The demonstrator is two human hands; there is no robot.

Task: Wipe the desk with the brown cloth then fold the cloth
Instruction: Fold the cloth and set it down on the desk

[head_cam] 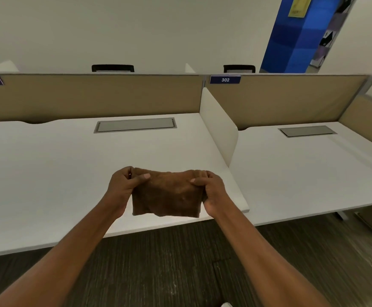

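A: Head view. How does the brown cloth (pixel 167 194) look?

B: Dark brown, nappy, slightly rumpled, roughly rectangular; its lower edge hangs free above the near edge of the white desk (pixel 58 165).

A: And the hands?

B: The left hand (pixel 123 186) pinches the upper left corner; the right hand (pixel 211 191) grips the upper right corner. Both are closed on the cloth, stretching it between them.

A: Any containers?

B: A grey recessed hatch (pixel 135 125) sits in the desk, lid closed; contents cannot be told.
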